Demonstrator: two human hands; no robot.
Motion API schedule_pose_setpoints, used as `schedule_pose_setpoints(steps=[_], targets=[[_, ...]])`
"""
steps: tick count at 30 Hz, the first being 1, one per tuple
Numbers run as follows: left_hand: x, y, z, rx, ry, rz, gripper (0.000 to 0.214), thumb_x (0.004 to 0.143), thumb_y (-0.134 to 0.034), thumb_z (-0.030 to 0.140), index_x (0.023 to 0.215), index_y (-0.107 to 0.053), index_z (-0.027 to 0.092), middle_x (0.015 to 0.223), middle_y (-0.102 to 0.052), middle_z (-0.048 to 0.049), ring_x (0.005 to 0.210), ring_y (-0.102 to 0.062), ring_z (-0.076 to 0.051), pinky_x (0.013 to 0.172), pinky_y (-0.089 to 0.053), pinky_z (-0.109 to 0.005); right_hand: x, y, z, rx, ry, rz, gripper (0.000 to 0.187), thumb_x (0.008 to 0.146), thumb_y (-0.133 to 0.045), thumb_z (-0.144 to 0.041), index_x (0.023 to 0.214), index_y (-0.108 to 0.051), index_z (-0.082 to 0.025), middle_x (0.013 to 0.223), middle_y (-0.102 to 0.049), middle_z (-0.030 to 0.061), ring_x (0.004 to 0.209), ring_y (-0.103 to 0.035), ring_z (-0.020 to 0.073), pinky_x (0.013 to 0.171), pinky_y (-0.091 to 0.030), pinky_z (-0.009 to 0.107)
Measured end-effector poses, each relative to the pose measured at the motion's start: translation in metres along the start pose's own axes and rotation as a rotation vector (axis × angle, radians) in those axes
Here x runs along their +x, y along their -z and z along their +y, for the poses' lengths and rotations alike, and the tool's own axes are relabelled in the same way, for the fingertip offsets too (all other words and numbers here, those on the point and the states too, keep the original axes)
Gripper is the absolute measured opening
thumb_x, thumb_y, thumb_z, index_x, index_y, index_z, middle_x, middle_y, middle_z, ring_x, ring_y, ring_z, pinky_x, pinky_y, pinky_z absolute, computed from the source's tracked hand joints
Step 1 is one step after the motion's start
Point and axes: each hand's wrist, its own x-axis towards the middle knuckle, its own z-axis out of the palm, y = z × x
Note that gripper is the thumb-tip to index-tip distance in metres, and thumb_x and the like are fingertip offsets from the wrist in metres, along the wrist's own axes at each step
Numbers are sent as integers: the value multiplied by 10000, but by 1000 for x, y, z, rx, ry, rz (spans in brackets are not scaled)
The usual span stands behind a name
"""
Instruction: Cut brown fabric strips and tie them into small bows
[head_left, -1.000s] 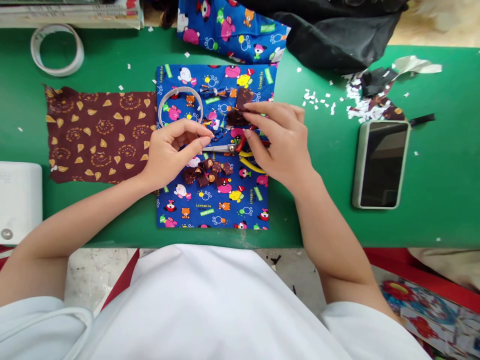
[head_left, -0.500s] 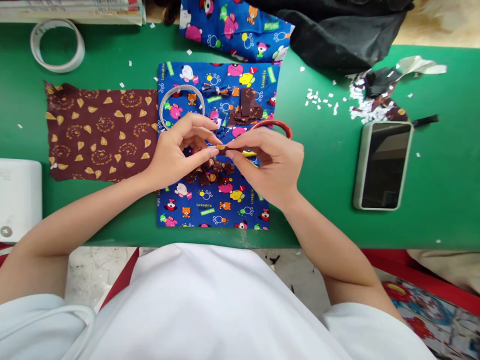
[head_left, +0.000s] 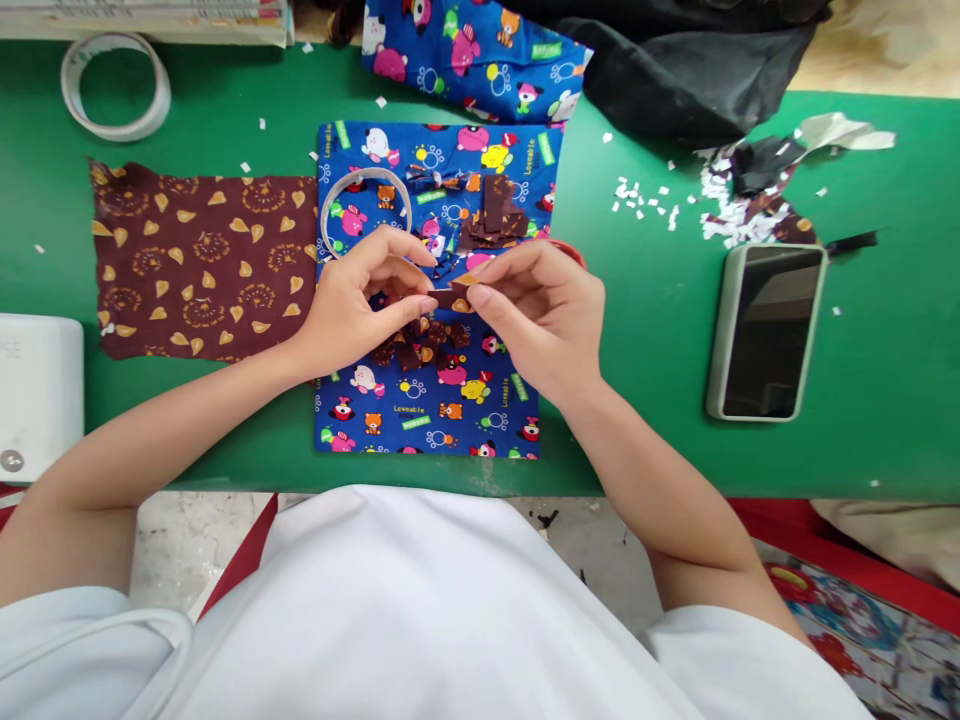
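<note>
A small brown fabric strip (head_left: 445, 298) with an orange pattern spans the gap between my hands. My left hand (head_left: 367, 300) pinches its left end between thumb and fingertips. At the other end, my right hand (head_left: 536, 320) is closed on the strip with thumb and forefinger. Whether this is one piece or two overlapping ones, I cannot tell. Just below lie several small brown fabric cuttings (head_left: 420, 348) on a blue cartoon-print cloth (head_left: 420, 435). Above the hands is a stack of brown fabric strips (head_left: 495, 212). Red scissors handles (head_left: 571, 252) peek out behind my right hand, mostly hidden.
A tape roll (head_left: 324, 215) rests on the blue cloth, another tape roll (head_left: 71, 90) at far left. Brown patterned fabric (head_left: 202, 270) lies left. To the right are a phone (head_left: 769, 335) and paper scraps (head_left: 724, 205). A black bag (head_left: 690, 80) sits at the back.
My right hand has shifted slightly, its fingertips moving right and up. More of the brown strip now shows between the hands. The scissors are more covered; my left hand has hardly moved.
</note>
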Motion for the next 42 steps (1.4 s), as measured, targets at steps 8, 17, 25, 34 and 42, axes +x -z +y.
schedule_pose_setpoints(steps=[8,17,25,34,42], targets=[[0,1,-1,14,1,-13,316,772,-715,358,1004,-570,199,783,-669,6,683,-669,-130,591,-540,-253,14,23,17,-231,77,206,169,882,-587,-439,875,-595,-270,920,-665,32,912,-637,184,790,-553,366],[-1,0,4,39,-42,-80,310,788,-705,353,1019,-574,193,810,-688,0,706,-667,-124,653,-545,-259,8,11,1,-686,310,-17,262,885,-566,-405,1107,-602,-271,1123,-679,73,1064,-595,257,941,-471,460],[-1,-1,3,71,-47,-45,245,793,-688,315,986,-601,192,821,-686,-4,738,-666,-123,655,-535,-242,1,0,2,-391,219,-116,67,852,-625,-284,808,-667,-255,786,-695,8,728,-603,167,728,-506,345],[-2,0,6,124,-77,104,118,822,-662,307,807,-707,199,840,-701,-26,799,-671,-144,690,-554,-264,2,-4,-10,-259,64,54,103,783,-689,-256,688,-671,-221,664,-653,-7,603,-564,122,572,-464,282],[-5,-5,5,-21,-5,147,134,815,-680,328,837,-715,200,732,-681,4,590,-647,-96,563,-556,-228,-5,-17,-3,72,-121,46,136,834,-656,-335,788,-587,-226,634,-597,-50,518,-560,83,490,-493,230]])
